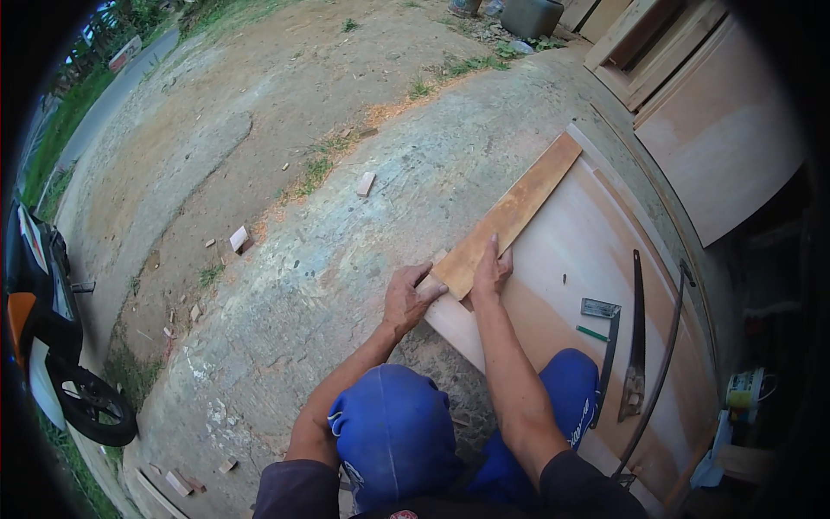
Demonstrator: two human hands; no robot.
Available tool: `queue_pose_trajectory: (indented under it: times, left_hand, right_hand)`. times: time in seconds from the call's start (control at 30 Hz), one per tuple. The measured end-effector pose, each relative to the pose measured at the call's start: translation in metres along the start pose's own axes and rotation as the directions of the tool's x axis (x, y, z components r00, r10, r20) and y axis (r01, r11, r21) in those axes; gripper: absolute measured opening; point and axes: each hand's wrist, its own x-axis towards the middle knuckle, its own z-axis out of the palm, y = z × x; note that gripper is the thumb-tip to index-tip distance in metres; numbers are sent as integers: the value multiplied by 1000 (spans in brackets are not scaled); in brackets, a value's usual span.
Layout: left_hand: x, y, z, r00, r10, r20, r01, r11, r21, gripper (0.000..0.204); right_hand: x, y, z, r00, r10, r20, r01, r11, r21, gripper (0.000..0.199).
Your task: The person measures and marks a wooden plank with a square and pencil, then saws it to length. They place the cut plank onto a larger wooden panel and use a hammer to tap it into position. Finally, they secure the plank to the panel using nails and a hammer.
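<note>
Board point(529, 206) lies on a panel point(549, 251), right hand point(491, 270) clamped on it, left hand point(408, 301) at its corner, grip unclear; I'd keep edges flush.

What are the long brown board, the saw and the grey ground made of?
Brown board: looks like wood, blotchy and dull, perhaps unpainted.
Saw: its long, thin, dark blade is probably metal; its brown handle may be wood.
Grey ground: looks like rough concrete, because it's uneven, with stony specks.

Motorcycle point(45, 327) partly beyond left edge
</note>
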Motion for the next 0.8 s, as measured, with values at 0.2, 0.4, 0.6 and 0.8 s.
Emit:
queue_pose_trajectory:
  times: [0.2,0.4,0.6,0.8]
  left_hand:
    - [1,1,-3,1000,11,3,-11,999,41,58]
    - [18,11,-10,980,71,185,-86,993,75,55]
    - [18,2,-24,963,108,246,-167,957,236,59]
    - [18,11,-25,957,157,243,-226,930,290,60]
  right_hand:
    - [-1,-16,1,998,13,59,-11,999,-44,57]
    - [10,-11,-9,998,-63,10,64,970,-234,56]
    - [-3,-19,-5,1000,21,3,-18,929,-370,48]
    - [3,-23,-12,1000,23,-3,-23,978,-207,49]
